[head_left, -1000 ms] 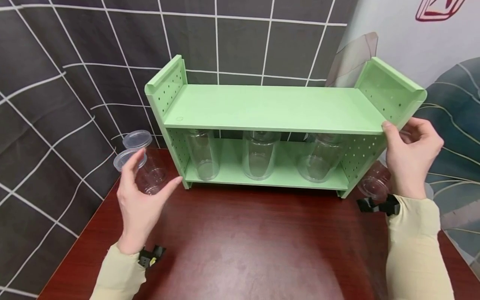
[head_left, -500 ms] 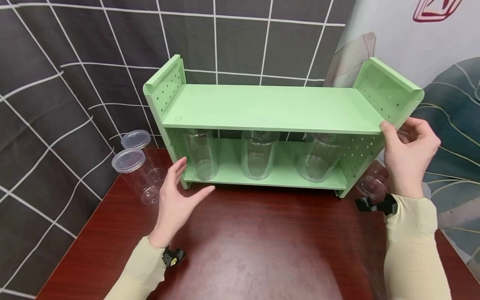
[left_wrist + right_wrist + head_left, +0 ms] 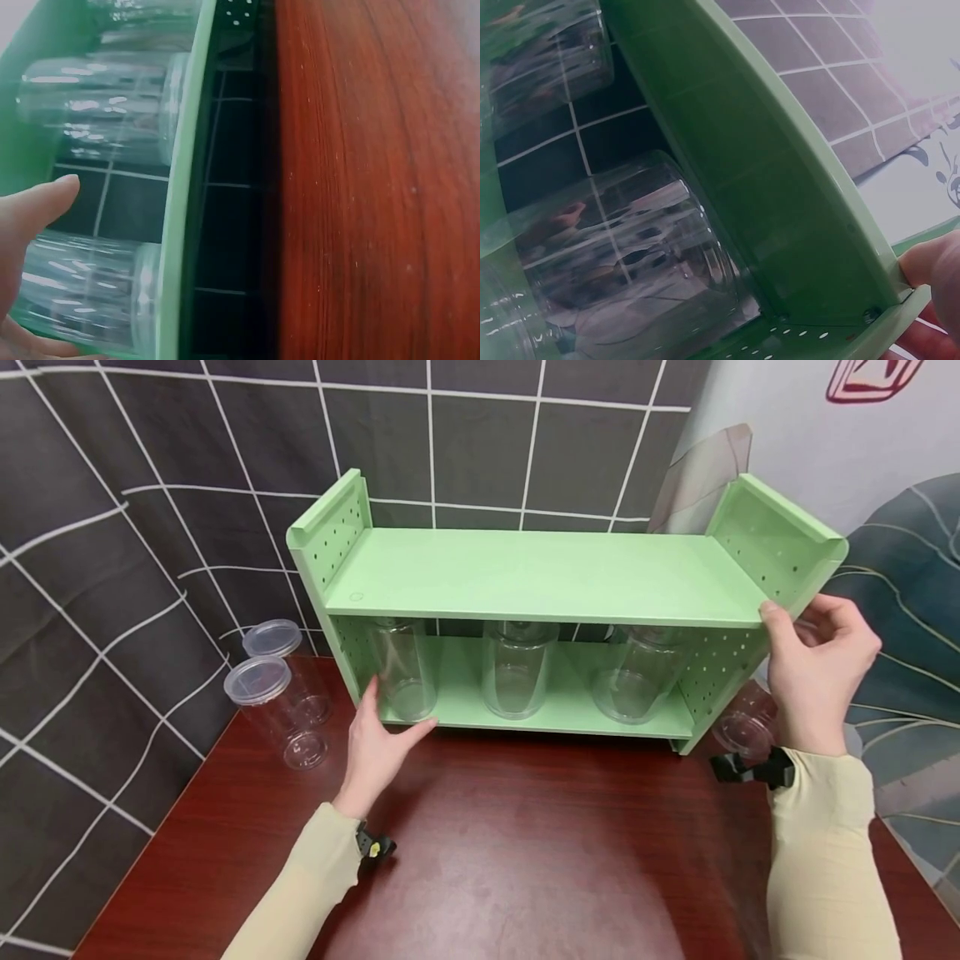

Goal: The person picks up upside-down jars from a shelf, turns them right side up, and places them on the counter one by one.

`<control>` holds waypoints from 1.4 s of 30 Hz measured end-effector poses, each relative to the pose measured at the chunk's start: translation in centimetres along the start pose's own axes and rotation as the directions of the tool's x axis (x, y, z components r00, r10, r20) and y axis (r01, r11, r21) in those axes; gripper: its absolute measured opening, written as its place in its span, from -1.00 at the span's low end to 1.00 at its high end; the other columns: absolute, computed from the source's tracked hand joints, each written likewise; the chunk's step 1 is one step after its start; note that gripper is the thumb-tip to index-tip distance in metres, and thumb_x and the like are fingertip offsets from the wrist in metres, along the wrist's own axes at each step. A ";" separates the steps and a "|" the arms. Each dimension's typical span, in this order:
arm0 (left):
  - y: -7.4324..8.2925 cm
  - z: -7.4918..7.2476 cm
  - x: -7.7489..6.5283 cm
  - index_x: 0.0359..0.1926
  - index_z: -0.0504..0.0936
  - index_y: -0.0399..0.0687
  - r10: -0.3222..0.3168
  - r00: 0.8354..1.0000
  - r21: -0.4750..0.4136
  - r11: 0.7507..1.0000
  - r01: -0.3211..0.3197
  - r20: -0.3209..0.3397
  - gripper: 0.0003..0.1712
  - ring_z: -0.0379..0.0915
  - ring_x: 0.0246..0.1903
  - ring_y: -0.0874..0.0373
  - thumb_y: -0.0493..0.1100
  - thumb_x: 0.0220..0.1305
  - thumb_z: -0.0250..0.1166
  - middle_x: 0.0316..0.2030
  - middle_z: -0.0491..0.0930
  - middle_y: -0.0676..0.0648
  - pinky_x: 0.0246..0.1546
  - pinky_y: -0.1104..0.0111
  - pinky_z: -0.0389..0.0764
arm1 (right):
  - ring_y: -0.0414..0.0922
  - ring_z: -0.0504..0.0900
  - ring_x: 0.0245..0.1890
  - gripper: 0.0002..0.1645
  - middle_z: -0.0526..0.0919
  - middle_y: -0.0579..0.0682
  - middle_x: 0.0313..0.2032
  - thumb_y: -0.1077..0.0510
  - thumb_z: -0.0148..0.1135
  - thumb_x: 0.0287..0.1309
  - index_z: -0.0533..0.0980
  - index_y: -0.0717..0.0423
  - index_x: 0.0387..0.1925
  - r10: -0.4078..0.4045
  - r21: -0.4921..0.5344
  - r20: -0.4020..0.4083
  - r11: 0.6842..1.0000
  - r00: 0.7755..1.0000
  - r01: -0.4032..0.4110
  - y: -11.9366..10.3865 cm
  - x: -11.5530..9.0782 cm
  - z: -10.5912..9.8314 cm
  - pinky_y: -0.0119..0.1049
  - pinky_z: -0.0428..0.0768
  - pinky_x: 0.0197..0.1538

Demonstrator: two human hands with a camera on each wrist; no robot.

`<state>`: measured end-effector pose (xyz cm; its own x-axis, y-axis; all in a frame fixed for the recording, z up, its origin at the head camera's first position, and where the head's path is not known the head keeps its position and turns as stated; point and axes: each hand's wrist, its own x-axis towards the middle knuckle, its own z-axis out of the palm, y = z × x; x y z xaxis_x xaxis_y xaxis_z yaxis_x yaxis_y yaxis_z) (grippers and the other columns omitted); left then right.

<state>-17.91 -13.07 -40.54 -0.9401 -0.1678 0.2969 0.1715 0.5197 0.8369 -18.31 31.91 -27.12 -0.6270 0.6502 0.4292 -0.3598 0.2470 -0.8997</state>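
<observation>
1. The green shelf [image 3: 547, 617] stands toward the back edge of the table [image 3: 487, 852], in front of the dark gridded wall [image 3: 480, 452].
2. The left jar [image 3: 403, 664], clear and upright, sits on the lower board [image 3: 460, 700], near its left end and close to its front edge; the upper board [image 3: 525, 572] hides its top.
3. The left hand [image 3: 377, 756] is at that jar with its fingers spread wide. The jar lies between them: the thumb is on its right side, toward the middle jar [image 3: 517, 672], and the other fingers are at its left side. Whether they touch it cannot be told.
4. The right hand [image 3: 825, 668] grips the shelf's right side panel [image 3: 787, 539], thumb at the right end of the upper board's front edge, the other fingers round the outer side.
5. The right jar [image 3: 637, 681] stands near the lower board's right end.
6. Near the table's left edge, toward its back corner, stand the front lidded jar [image 3: 258, 681] and the rear lidded jar [image 3: 273, 639].
7. The outer jar [image 3: 746, 722] is on the table beside the shelf's right end, partly hidden by the right hand.
</observation>
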 end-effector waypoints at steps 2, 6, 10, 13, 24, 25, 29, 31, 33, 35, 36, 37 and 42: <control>-0.2 0.4 0.4 0.56 0.07 -0.27 -0.008 1.000 0.006 1.000 0.008 -0.002 0.29 0.19 0.41 -0.17 0.07 0.00 0.65 0.47 0.21 -0.28 0.40 0.00 0.25 | -0.23 0.71 -0.25 -0.66 0.71 -0.05 -0.23 0.29 0.48 0.09 0.69 0.17 -0.05 -0.006 -0.005 0.001 1.000 1.000 0.006 0.0 0.0 0.0 -0.49 0.61 -0.06; -0.3 0.9 1.2 0.54 0.07 -0.31 -0.019 1.000 -0.008 1.000 0.019 -0.013 0.27 0.28 0.35 -0.21 0.05 0.01 0.64 0.41 0.29 -0.31 0.35 -0.04 0.33 | -0.23 0.71 -0.26 -0.67 0.71 -0.06 -0.24 0.30 0.47 0.09 0.69 0.17 -0.06 -0.007 -0.002 -0.001 1.000 1.000 0.007 0.0 0.0 0.1 -0.49 0.61 -0.06; 0.0 1.3 1.7 0.52 0.09 -0.30 -0.047 0.999 -0.037 0.998 0.046 -0.018 0.21 0.32 0.30 -0.22 0.05 0.05 0.62 0.39 0.32 -0.30 0.31 -0.04 0.37 | -0.22 0.71 -0.26 -0.68 0.71 -0.05 -0.24 0.31 0.47 0.08 0.70 0.18 -0.07 0.007 0.026 -0.007 1.000 1.000 -0.007 -0.1 -0.1 0.1 -0.49 0.60 -0.06; 0.1 1.5 2.0 0.48 0.13 -0.32 -0.062 0.998 -0.050 0.997 0.060 -0.028 0.13 0.31 0.31 -0.22 0.00 0.09 0.60 0.38 0.33 -0.32 0.32 -0.03 0.36 | -0.21 0.71 -0.26 -0.67 0.71 -0.04 -0.24 0.31 0.48 0.08 0.70 0.18 -0.07 0.006 0.038 -0.009 0.999 1.000 -0.006 -0.1 -0.1 0.1 -0.49 0.60 -0.06; 0.1 1.6 2.4 0.42 0.21 -0.31 -0.072 0.996 -0.054 0.996 0.069 -0.060 -0.03 0.40 0.24 -0.23 -0.07 0.17 0.56 0.31 0.41 -0.33 0.26 -0.01 0.44 | -0.21 0.71 -0.27 -0.67 0.71 -0.04 -0.24 0.31 0.48 0.08 0.70 0.19 -0.07 -0.018 0.026 -0.004 0.999 1.000 0.018 0.1 0.0 0.1 -0.49 0.61 -0.06; 0.1 1.6 2.4 0.42 0.21 -0.31 -0.070 0.996 -0.055 0.996 0.067 -0.059 -0.03 0.40 0.24 -0.23 -0.07 0.17 0.56 0.31 0.41 -0.33 0.26 -0.01 0.44 | -0.21 0.71 -0.26 -0.67 0.71 -0.04 -0.24 0.31 0.48 0.08 0.70 0.19 -0.06 -0.015 0.025 -0.002 1.000 1.000 0.015 0.1 0.0 0.1 -0.49 0.61 -0.06; -0.1 1.3 1.9 0.44 0.21 -0.28 -0.067 0.997 -0.072 0.995 0.063 -0.049 -0.03 0.39 0.25 -0.21 -0.07 0.17 0.56 0.32 0.40 -0.31 0.27 0.02 0.44 | -0.21 0.71 -0.25 -0.67 0.71 -0.05 -0.22 0.30 0.48 0.09 0.69 0.17 -0.05 0.005 0.023 0.002 1.000 1.000 -0.005 0.1 0.0 0.2 -0.49 0.60 -0.05; -0.2 1.0 1.5 0.43 0.22 -0.26 -0.059 0.997 -0.082 0.995 0.055 -0.045 -0.04 0.40 0.25 -0.20 -0.09 0.16 0.56 0.32 0.40 -0.29 0.26 0.03 0.45 | -0.21 0.71 -0.25 -0.67 0.71 -0.04 -0.22 0.30 0.48 0.09 0.69 0.17 -0.06 0.008 0.026 0.001 1.000 1.000 -0.008 0.1 0.0 0.2 -0.48 0.60 -0.04; -0.3 0.7 1.1 0.43 0.24 -0.24 -0.049 0.998 -0.089 0.995 0.045 -0.045 -0.05 0.42 0.24 -0.19 -0.10 0.16 0.56 0.31 0.42 -0.27 0.25 0.04 0.46 | -0.21 0.71 -0.26 -0.67 0.71 -0.04 -0.23 0.30 0.49 0.08 0.69 0.17 -0.06 0.008 0.035 -0.002 0.999 1.000 -0.008 0.1 0.0 0.2 -0.49 0.60 -0.05; -0.6 0.3 0.7 0.42 0.25 -0.24 -0.032 0.998 -0.092 0.995 0.028 -0.048 -0.06 0.43 0.23 -0.20 -0.11 0.15 0.56 0.30 0.42 -0.28 0.25 0.05 0.47 | -0.21 0.71 -0.26 -0.67 0.71 -0.04 -0.23 0.30 0.49 0.08 0.69 0.18 -0.06 0.005 0.036 -0.003 0.999 1.000 -0.005 0.1 0.0 0.1 -0.49 0.60 -0.05; -0.7 0.2 0.5 0.42 0.25 -0.24 -0.026 0.999 -0.092 0.996 0.021 -0.048 -0.06 0.43 0.24 -0.20 -0.12 0.15 0.56 0.30 0.43 -0.28 0.25 0.06 0.46 | -0.21 0.71 -0.26 -0.67 0.71 -0.04 -0.23 0.30 0.49 0.08 0.69 0.18 -0.06 0.002 0.034 -0.004 0.999 1.000 -0.002 0.1 0.0 0.1 -0.49 0.60 -0.05; -0.8 0.0 0.2 0.42 0.25 -0.24 -0.020 0.999 -0.092 0.996 0.015 -0.048 -0.06 0.42 0.24 -0.19 -0.13 0.15 0.56 0.30 0.42 -0.29 0.27 0.07 0.45 | -0.21 0.71 -0.26 -0.67 0.71 -0.04 -0.23 0.30 0.49 0.08 0.69 0.18 -0.06 0.001 0.033 -0.006 0.999 1.000 -0.001 0.1 0.0 0.1 -0.49 0.60 -0.05; -1.1 -0.7 -1.0 0.40 0.26 -0.26 -0.005 0.999 -0.093 0.996 0.001 -0.044 -0.06 0.37 0.29 -0.17 -0.16 0.13 0.58 0.30 0.40 -0.33 0.35 0.12 0.37 | -0.20 0.71 -0.25 -0.67 0.71 -0.03 -0.23 0.32 0.49 0.07 0.70 0.18 -0.07 0.022 0.067 -0.016 0.998 1.000 -0.021 0.0 0.0 0.1 -0.48 0.60 -0.06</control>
<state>-16.94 -14.08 -41.42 -0.9268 -0.2074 0.3129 0.1976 0.4392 0.8764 -18.39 31.78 -27.14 -0.6239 0.6665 0.4081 -0.3924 0.1844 -0.9011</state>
